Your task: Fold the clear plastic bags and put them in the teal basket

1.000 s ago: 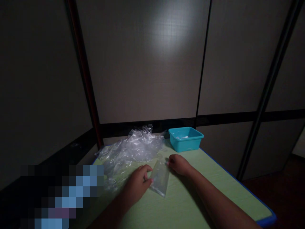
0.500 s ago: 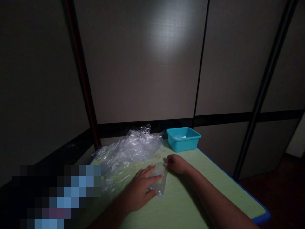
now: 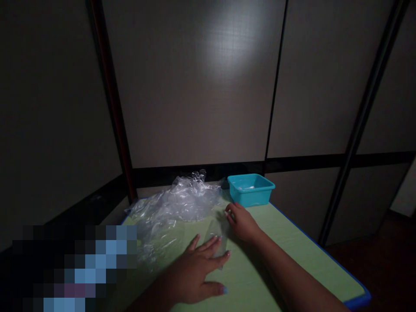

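A small clear plastic bag (image 3: 217, 232) lies flat on the green table (image 3: 292, 255). My left hand (image 3: 198, 271) rests on its near end with the fingers stretched out flat. My right hand (image 3: 241, 222) sits at the bag's far right corner, fingers curled and pinching the plastic there. Both forearms reach in from the bottom of the picture.
A heap of crumpled clear plastic bags (image 3: 177, 203) covers the table's far left. A turquoise plastic tub (image 3: 251, 189) stands at the far edge, right of the heap. Grey wall panels rise close behind. The table's blue rim (image 3: 359, 299) ends at the right.
My left hand has opened from a curl and slid toward me along the small bag, now pressing flat. My right hand has shifted slightly up the bag's far corner.
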A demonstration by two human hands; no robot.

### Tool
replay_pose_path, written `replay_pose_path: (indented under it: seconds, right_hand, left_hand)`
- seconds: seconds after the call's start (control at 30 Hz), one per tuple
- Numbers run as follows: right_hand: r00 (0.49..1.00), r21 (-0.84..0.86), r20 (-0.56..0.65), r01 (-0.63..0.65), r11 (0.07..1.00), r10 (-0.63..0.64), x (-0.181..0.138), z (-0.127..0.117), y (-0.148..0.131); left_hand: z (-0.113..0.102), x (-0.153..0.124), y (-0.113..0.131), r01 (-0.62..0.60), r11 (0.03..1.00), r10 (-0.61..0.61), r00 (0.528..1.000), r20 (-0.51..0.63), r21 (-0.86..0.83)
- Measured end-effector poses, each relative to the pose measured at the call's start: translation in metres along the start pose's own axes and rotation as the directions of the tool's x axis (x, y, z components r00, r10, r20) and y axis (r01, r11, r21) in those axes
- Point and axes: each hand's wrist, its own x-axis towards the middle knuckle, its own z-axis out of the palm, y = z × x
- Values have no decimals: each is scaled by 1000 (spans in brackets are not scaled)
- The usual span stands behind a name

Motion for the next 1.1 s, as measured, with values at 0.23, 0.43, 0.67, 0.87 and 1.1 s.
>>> replay_pose_path:
  seconds: [0.23,0.43,0.67,0.87,1.1]
  right_hand:
    - [926,110,204,300,947,-317,-15,0,-29]
    - [832,200,370,363,910,-413,-21,3,-44]
    - [833,216,427,284,934,-352,-19,8,-36]
    - [852,129,457,222,966,-257,-11,10,-21]
    - [852,22,477,233,972,-215,-6,12,-13]
  left_hand:
    - [0,-1,6,46,998,-47,999,16,32]
    - [-3,-2,12,68,997,-68,998,-15,38]
    - [-2,-2,10,82,996,-82,997,1,25]
    - [3,-2,6,86,996,-86,996,16,26]
    - [-4,-2,5,94,995,-97,983,-156,-28]
